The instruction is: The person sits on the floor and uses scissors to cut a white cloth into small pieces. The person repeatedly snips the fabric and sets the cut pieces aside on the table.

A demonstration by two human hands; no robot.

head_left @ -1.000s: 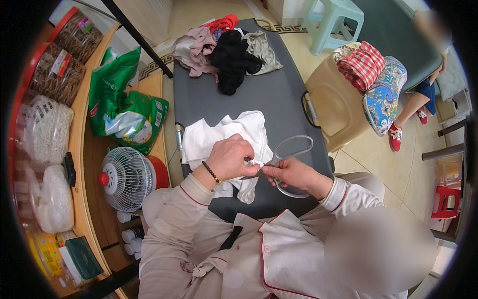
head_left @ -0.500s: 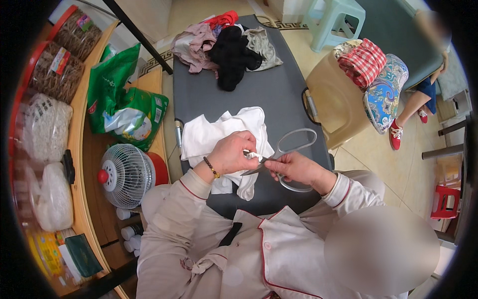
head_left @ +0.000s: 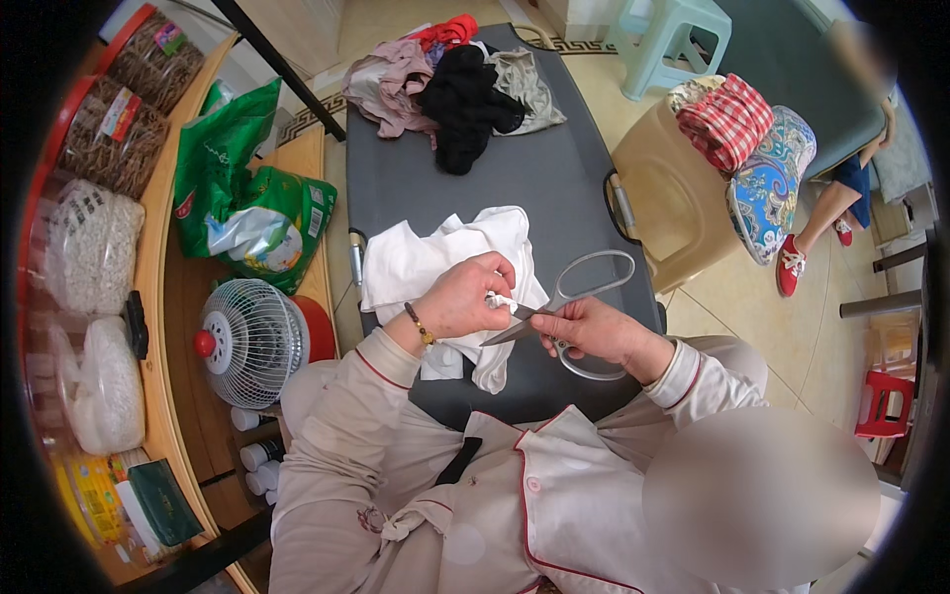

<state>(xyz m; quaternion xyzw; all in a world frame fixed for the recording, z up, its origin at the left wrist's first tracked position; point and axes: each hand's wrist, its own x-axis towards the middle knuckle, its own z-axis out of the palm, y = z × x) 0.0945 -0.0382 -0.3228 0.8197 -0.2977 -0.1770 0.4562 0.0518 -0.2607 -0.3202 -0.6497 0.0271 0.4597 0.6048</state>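
Note:
My left hand (head_left: pixel 457 302) pinches a small bunched bit of white fabric (head_left: pixel 500 303) above a spread heap of white cloth (head_left: pixel 406 267) on the grey folding bed. Silver scissors (head_left: pixel 596 272) are in my right hand (head_left: pixel 604 335), its fingers wrapped round the pivot and lower handle. Their blades are parted, one reaching toward the bit of fabric at my left fingertips, the other angled down-left over the white cloth.
The bed (head_left: pixel 495 178) holds mixed clothes (head_left: pixel 460 104) at its far end. Left stand shelving with jars (head_left: pixel 109 134), green bags (head_left: pixel 272 228) and a fan (head_left: pixel 252 342). Right are a beige plastic seat (head_left: pixel 663 208) with cushions, a stool (head_left: pixel 673 49) and a seated person's leg (head_left: pixel 826 223).
The scissors have opened wider, a blade coming out toward the lower left. Both hands stay close together, shifted very slightly, and the whole view has moved a little.

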